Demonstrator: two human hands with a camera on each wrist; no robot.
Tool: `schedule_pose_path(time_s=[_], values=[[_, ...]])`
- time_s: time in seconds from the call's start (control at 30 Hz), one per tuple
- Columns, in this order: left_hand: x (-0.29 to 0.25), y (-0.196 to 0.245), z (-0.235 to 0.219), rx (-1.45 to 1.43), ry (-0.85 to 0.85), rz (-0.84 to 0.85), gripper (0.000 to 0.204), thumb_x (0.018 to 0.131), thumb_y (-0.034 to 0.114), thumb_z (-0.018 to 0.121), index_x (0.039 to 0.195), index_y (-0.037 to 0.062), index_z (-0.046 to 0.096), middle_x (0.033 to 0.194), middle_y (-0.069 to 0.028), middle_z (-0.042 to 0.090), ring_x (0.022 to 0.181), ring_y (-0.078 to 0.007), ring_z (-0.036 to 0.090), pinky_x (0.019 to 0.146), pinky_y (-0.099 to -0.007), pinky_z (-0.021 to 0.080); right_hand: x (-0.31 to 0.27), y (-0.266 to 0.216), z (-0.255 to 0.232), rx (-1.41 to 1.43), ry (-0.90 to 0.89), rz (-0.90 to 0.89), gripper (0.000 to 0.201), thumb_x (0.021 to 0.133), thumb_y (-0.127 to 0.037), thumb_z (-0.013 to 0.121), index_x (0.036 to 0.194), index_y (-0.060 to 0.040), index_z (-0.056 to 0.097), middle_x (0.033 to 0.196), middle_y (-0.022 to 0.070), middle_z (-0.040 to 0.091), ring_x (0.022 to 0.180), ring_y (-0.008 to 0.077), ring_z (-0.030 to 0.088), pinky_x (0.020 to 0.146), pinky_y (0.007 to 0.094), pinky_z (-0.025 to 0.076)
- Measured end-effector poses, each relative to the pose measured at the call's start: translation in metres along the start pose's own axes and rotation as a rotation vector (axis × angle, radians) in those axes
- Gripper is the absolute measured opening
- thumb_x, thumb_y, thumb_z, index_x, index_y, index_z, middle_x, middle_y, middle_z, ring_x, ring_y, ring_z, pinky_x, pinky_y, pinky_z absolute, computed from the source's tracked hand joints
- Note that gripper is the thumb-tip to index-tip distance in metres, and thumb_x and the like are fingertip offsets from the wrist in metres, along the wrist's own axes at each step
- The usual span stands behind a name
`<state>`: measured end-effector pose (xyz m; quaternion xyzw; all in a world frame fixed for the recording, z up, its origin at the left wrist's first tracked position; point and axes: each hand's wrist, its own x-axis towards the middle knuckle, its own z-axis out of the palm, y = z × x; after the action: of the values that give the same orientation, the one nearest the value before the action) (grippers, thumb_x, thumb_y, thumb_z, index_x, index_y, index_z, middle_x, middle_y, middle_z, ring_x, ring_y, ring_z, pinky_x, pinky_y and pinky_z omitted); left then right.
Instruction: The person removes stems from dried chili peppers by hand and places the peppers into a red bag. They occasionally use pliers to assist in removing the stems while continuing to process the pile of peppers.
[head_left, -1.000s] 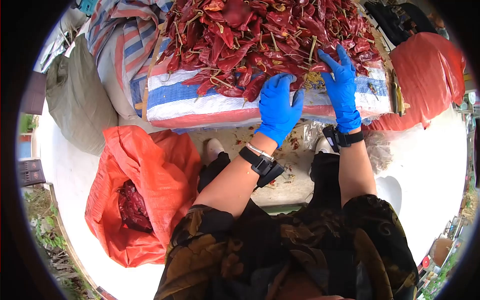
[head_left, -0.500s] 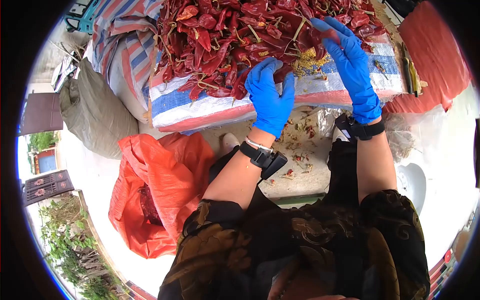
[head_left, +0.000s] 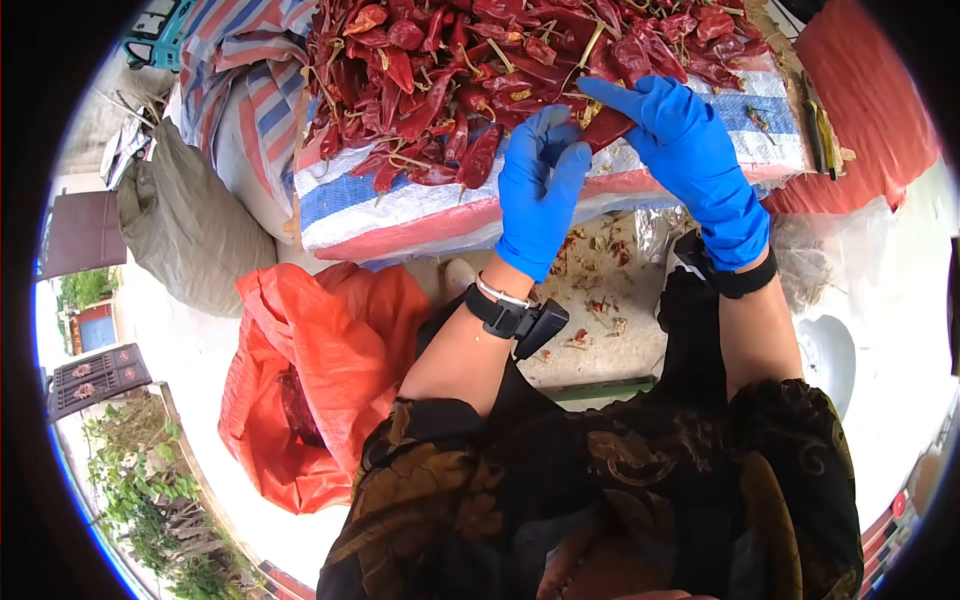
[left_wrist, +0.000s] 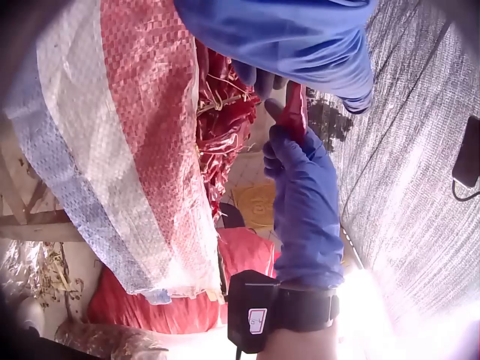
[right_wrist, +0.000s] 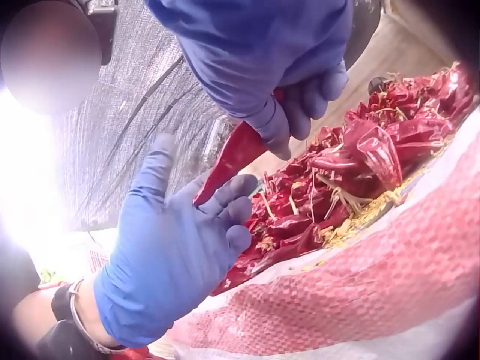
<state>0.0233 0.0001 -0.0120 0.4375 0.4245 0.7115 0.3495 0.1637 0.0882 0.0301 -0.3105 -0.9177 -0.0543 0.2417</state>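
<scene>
A dried red pepper is pinched in the blue-gloved right hand, just in front of the pepper pile. The right wrist view shows that pepper slanting down from the right hand, its tip at the fingers of the left hand. That left hand, also gloved in blue, has its thumb raised apart and its fingers loosely bent, not closed round the pepper. In the left wrist view the right hand grips the pepper; the left hand partly covers its upper end.
The pile lies on a striped woven sheet, with yellow seeds near its edge. An open red sack holding peppers stands at the lower left, beside a grey-green sack. Another red sack is at the right.
The right hand has come left and toward the body with the pepper, closing the gap to the left hand. The left hand has shifted slightly, its thumb and fingers still apart.
</scene>
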Motion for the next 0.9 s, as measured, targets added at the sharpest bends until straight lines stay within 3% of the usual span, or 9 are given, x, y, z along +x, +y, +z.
schedule_pose_path(time_s=[0.07,0.13,0.23,0.33,0.47,0.53,0.7,0.8,0.9], values=[[0.0,0.0,-0.001,-0.042,-0.029,-0.206,0.029,0.084,0.004,0.055,0.112,0.0014,0.048,0.1,-0.0055,0.053,0.085,-0.0105,0.052,0.074,-0.0236,0.044,0.003,-0.001,-0.001,0.114,-0.03,-0.001,0.058,0.074,-0.004,0.056,0.126,-0.0261,0.045,0.083,0.0057,0.053,0.073,0.0197,0.052,0.064,0.0294,0.046],[0.001,0.0,0.0,-0.035,0.02,-0.202,0.028,0.084,0.0,0.053,0.111,0.0014,0.048,0.098,-0.004,0.054,0.086,-0.0094,0.052,0.074,-0.0218,0.045,0.003,-0.005,0.0,0.781,0.033,0.148,0.06,0.076,-0.001,0.055,0.13,-0.0217,0.042,0.1,0.0049,0.057,0.078,0.0133,0.051,0.071,0.0236,0.044],[0.004,-0.007,-0.003,0.06,0.122,-0.059,0.029,0.08,0.0,0.059,0.108,0.0017,0.051,0.1,-0.007,0.055,0.087,-0.0107,0.053,0.076,-0.0237,0.046,0.004,0.002,0.003,1.35,-0.028,0.223,0.057,0.079,0.0,0.054,0.132,-0.014,0.039,0.114,0.0035,0.054,0.084,0.0085,0.048,0.078,0.0208,0.041],[0.007,-0.014,-0.007,0.137,0.096,0.021,0.032,0.08,-0.001,0.059,0.11,0.0019,0.049,0.101,-0.0069,0.055,0.089,-0.011,0.053,0.076,-0.0237,0.046,0.007,-0.008,-0.008,1.428,-0.066,0.303,0.049,0.082,-0.002,0.053,0.129,-0.0025,0.039,0.127,0.0047,0.046,0.101,0.0104,0.048,0.09,0.0244,0.038],[0.001,-0.012,-0.001,0.186,0.051,0.079,0.03,0.083,-0.003,0.053,0.112,0.0014,0.047,0.103,-0.0056,0.055,0.09,-0.0112,0.053,0.079,-0.0243,0.045,0.007,-0.016,0.009,1.293,-0.011,0.274,0.043,0.083,-0.005,0.055,0.125,-0.0027,0.044,0.122,0.0046,0.05,0.102,0.01,0.049,0.09,0.024,0.038],[0.0,-0.011,-0.005,0.007,-0.043,-0.177,0.028,0.085,-0.001,0.051,0.112,0.0004,0.046,0.1,-0.0063,0.056,0.089,-0.0124,0.054,0.08,-0.026,0.045,0.008,-0.018,0.003,1.443,-0.065,0.377,0.039,0.084,-0.005,0.054,0.122,-0.0029,0.047,0.12,0.004,0.051,0.103,0.0092,0.049,0.09,0.023,0.038],[0.001,-0.009,-0.009,-0.106,0.111,-0.237,0.023,0.084,-0.001,0.051,0.106,0.004,0.049,0.093,-0.0027,0.056,0.077,-0.0076,0.05,0.075,-0.023,0.044,0.004,0.034,0.043,0.513,0.365,0.48,0.048,0.075,-0.017,0.067,0.119,-0.0077,0.05,0.095,0.0117,0.058,0.086,0.0207,0.057,0.074,0.028,0.046],[0.004,-0.012,-0.007,-0.045,0.101,-0.171,0.024,0.082,0.0,0.055,0.104,0.0057,0.05,0.091,0.0005,0.055,0.078,-0.0066,0.049,0.075,-0.0221,0.043,0.0,0.034,0.053,0.469,0.241,0.542,0.048,0.075,-0.018,0.066,0.119,-0.0076,0.05,0.1,0.0121,0.058,0.088,0.0249,0.057,0.073,0.0302,0.047],[0.006,-0.013,-0.006,-0.04,0.104,-0.192,0.027,0.078,-0.001,0.061,0.101,0.0043,0.05,0.087,0.0001,0.055,0.077,-0.0073,0.05,0.072,-0.0229,0.044,0.003,0.033,0.047,0.625,0.197,0.638,0.038,0.075,-0.019,0.066,0.11,-0.0051,0.056,0.09,0.0101,0.061,0.081,0.0169,0.057,0.072,0.0274,0.046]])
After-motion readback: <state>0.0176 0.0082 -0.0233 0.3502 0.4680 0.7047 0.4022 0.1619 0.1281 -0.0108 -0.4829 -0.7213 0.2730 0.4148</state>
